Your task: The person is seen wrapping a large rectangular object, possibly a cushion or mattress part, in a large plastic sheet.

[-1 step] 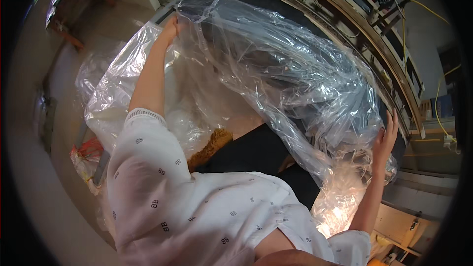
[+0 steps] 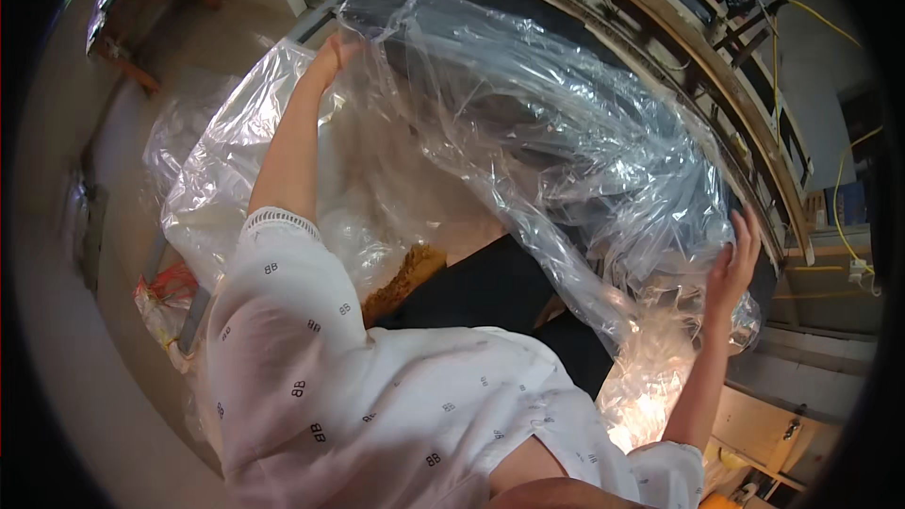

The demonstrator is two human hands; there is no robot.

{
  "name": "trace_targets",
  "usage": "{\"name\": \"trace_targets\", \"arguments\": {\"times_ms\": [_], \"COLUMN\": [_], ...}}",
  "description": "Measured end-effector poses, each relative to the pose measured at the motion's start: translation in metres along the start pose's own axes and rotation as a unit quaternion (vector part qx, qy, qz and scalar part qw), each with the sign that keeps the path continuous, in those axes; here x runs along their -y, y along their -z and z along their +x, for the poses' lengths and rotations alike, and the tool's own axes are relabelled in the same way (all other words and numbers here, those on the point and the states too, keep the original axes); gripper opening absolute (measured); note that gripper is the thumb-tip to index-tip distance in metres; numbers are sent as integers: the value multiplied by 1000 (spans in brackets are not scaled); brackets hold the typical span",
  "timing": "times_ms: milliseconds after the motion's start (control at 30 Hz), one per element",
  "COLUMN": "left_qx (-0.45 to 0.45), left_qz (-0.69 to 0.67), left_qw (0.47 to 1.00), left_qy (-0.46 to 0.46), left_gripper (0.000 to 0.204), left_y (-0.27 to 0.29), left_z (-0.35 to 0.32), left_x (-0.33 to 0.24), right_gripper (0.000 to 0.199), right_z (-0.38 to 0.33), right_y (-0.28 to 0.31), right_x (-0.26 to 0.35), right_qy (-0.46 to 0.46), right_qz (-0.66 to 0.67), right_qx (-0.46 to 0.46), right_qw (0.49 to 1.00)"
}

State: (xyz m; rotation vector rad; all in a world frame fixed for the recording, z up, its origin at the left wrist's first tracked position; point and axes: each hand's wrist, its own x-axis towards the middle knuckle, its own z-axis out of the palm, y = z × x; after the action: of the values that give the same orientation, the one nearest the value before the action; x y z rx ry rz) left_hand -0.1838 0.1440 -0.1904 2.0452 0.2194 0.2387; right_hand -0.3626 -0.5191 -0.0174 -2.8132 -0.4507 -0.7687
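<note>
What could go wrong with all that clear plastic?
The clear plastic is bunched and creased near the right hand, so it might tangle or tear if pulled. It also spreads beside the person's legs, where it could catch a foot. The wooden frame near the right hand might snag it too.

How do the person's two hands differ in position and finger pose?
The left hand is higher in the picture, left of centre; the right hand is lower, at the right. The left hand's finger pose is hard to make out against the clear plastic sheeting; the right hand's fingers show plainly, extended upward. Both hands are bare and at the sheeting.
</note>
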Motion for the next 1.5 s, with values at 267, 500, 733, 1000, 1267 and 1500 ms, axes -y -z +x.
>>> {"name": "trace_targets", "arguments": {"times_ms": [267, 500, 733, 1000, 1267, 1500], "left_qx": [-129, -33, 482, 594, 528, 104], "left_qz": [-73, -69, -303, -149, 40, 13], "left_qw": [982, 995, 804, 703, 740, 880], "left_qy": [120, -62, -174, -361, -414, -463], "left_gripper": [30, 35, 43, 42, 29, 19], "left_y": [-6, 40, -71, -210, -223, -198], "left_z": [-80, -160, -251, -319, -353, -283], "left_x": [14, -174, -283, -328, -337, -386], "right_gripper": [44, 23, 27, 31, 8, 7], "right_z": [-33, -25, -6, -45, -35, -57], "right_y": [-83, -51, 137, 89, 31, 38], "right_x": [161, 112, -160, 30, 87, 90], "right_qy": [43, -112, -274, -210, -195, -153], "right_qz": [210, 474, 284, 464, 592, 550], "right_qx": [284, 310, -390, 66, 138, 107], "right_qw": [935, 816, 832, 858, 770, 814]}}
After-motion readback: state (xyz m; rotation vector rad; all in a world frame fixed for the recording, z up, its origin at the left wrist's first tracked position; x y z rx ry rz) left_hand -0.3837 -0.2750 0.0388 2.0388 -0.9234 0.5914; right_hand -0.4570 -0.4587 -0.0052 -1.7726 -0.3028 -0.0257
